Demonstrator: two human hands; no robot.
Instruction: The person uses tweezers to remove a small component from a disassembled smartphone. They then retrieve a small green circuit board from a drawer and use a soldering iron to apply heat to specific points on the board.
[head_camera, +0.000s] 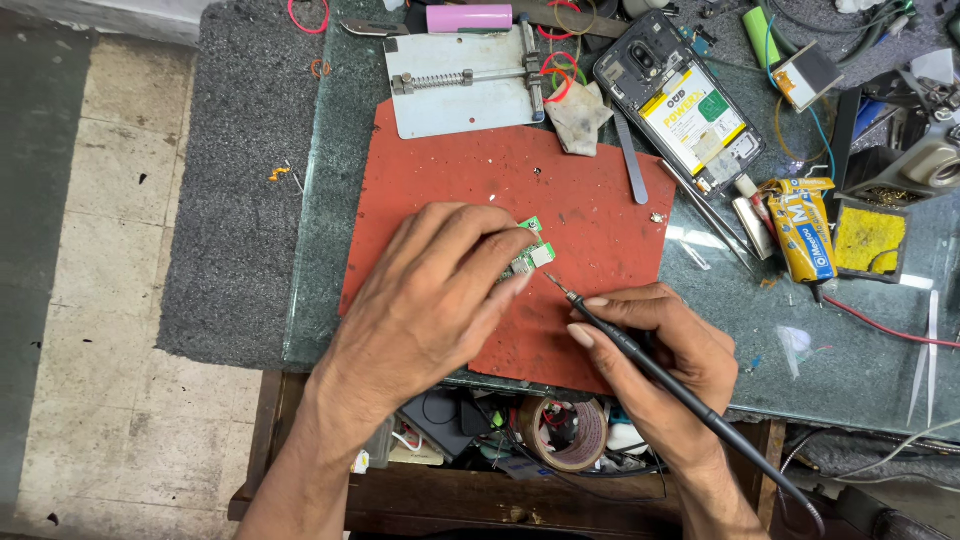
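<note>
Red rubbery matting (590, 190) covers the middle of a dark green stone worktop (850, 350), and both bare hands work over its near half. The left hand (430, 290) lies palm down on the mat, its fingers curled together and its fingertips (520, 240) pinched on a small green circuit board (530, 250), which sits flat on the mat just beyond them, only its far right end showing past the fingers. The right hand (650, 350) is to the right and a little nearer, closed in a pen grip around a slim black soldering iron (640, 360); thumb and forefinger clamp the shaft close to its front, and the thin tip points up and left toward the board, stopping just short of its near right corner. The iron's handle runs down to the right past the wrist and off the near edge of the worktop. At the far edge of the mat rests a grey metal board-holder plate (460, 85) with a spring rod across it, a crumpled grey cloth (580, 115) touching its right corner. Further right lies an opened phone (685, 100) with its yellow and white battery showing, a flat metal pry tool (630, 155) beside it. A yellow tube of glue (805, 230) lies to the right of the mat, near a square tin of yellow sponge (870, 240). Below the near edge, an open drawer holds a roll of brown tape (565, 430) among loose clutter.
</note>
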